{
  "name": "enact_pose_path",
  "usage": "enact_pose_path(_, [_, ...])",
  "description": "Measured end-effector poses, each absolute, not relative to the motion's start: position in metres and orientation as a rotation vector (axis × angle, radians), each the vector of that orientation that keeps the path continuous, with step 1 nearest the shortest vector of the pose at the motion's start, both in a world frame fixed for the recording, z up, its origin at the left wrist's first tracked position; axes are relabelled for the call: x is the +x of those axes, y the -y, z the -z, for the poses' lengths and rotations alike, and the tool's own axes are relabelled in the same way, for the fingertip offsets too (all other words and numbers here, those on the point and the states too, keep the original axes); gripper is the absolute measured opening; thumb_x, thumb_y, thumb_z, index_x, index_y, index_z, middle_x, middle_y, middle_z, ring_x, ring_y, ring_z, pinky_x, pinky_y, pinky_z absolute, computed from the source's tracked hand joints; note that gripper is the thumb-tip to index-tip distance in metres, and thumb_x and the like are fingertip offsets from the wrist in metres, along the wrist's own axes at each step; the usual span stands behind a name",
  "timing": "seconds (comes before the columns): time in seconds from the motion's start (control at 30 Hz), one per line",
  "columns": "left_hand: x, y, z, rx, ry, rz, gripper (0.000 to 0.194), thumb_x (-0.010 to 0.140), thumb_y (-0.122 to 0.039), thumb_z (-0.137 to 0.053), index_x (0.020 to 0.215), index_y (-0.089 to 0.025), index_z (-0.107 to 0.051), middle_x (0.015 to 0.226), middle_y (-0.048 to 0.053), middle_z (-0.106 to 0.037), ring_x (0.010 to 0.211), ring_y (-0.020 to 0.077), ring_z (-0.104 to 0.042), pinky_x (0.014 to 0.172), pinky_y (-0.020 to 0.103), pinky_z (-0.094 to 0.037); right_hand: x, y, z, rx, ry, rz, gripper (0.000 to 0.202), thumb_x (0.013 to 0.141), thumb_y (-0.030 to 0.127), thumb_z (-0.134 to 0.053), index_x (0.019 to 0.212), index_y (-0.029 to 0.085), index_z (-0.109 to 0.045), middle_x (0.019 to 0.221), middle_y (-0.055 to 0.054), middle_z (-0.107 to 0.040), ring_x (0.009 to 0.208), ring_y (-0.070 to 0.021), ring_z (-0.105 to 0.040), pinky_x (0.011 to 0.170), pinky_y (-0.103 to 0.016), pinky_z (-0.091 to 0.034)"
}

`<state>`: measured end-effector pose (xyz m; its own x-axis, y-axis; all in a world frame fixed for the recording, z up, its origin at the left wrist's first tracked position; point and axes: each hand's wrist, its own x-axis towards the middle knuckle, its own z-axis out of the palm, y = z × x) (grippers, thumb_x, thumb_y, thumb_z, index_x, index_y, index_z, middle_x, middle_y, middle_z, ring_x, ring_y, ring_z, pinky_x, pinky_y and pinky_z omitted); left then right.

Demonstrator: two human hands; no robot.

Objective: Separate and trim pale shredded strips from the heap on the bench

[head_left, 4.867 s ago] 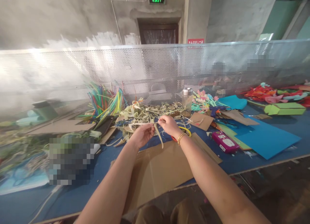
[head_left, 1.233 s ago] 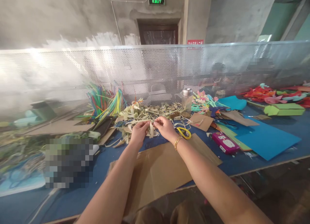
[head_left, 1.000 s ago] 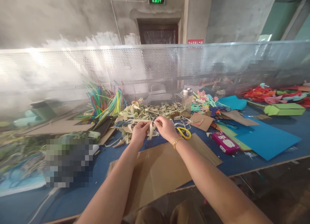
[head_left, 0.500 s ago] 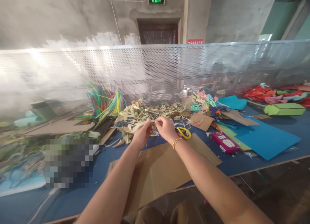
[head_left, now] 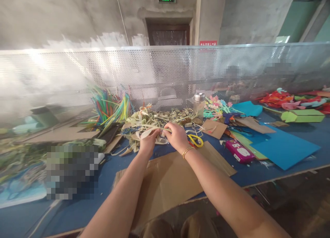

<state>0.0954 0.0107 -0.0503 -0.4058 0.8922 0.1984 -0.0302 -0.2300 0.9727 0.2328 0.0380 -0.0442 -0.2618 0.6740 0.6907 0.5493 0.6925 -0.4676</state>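
Observation:
My left hand (head_left: 149, 142) and my right hand (head_left: 176, 137) are close together over the table's middle, fingertips almost meeting. Both are closed in a pinch. A thin pale green strip (head_left: 168, 129) shows at my right fingertips, and a wider cream strip (head_left: 145, 133) lies along my left fingers. Whether these are one piece I cannot tell. Just beyond the hands spreads a heap of pale, leaf-like strips (head_left: 165, 116). Below my wrists lies a flat cardboard sheet (head_left: 170, 183). Yellow-handled scissors (head_left: 196, 141) rest beside my right wrist.
A glass bottle (head_left: 198, 105) stands behind the heap. To the right lie a magenta box (head_left: 239, 151), blue sheets (head_left: 283, 145) and a green box (head_left: 303, 115). Colourful stems (head_left: 110, 105) are bunched at the left. A perforated metal screen (head_left: 170, 69) closes off the back.
My left hand has turned slightly and shifted a little left. The pale strips at my fingers show more clearly now. Both hands stay close together.

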Motion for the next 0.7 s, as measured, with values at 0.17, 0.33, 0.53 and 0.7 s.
enact_pose_path(0.17, [0.093,-0.012,0.051,1.161,-1.278,-1.742,0.021,0.061,-0.036,-0.075,0.068,-0.018,-0.068,0.065,0.001,-0.064,0.059,0.0134,-0.050,0.053,0.025,-0.033,0.234,-0.038,0.043,-0.945,1.928,-0.178,0.016,0.088,0.031,-0.054,0.083,0.021,-0.066,0.086,-0.005,-0.067,0.085,-0.0175,-0.060,0.077,-0.027,-0.042])
enact_pose_path(0.33, [0.088,-0.013,0.055,1.258,-1.273,-1.778,0.020,0.066,-0.035,-0.072,0.070,-0.017,-0.065,0.064,-0.001,-0.059,0.059,0.0115,-0.047,0.056,0.023,-0.034,0.232,-0.038,0.044,-0.973,1.905,-0.215,0.014,0.086,0.028,-0.056,0.079,0.021,-0.066,0.084,-0.004,-0.069,0.083,-0.0172,-0.061,0.075,-0.026,-0.041])
enact_pose_path(0.53, [0.094,-0.013,0.054,0.940,-1.084,-1.759,0.026,0.059,-0.029,-0.077,0.070,-0.017,-0.056,0.062,-0.005,-0.050,0.056,0.0074,-0.043,0.053,0.019,-0.034,0.230,-0.038,0.042,-1.066,1.862,-0.328,0.024,0.089,0.034,-0.051,0.075,0.020,-0.066,0.077,-0.004,-0.068,0.073,-0.0159,-0.060,0.068,-0.025,-0.040])
enact_pose_path(0.7, [0.099,-0.010,0.049,0.799,-1.007,-1.698,0.025,0.061,-0.025,-0.076,0.069,-0.016,-0.054,0.062,-0.006,-0.047,0.054,0.0054,-0.042,0.052,0.017,-0.038,0.232,-0.037,0.042,-1.000,1.894,-0.328,0.016,0.086,0.032,-0.058,0.082,0.020,-0.069,0.085,-0.004,-0.069,0.082,-0.0160,-0.061,0.075,-0.025,-0.041])
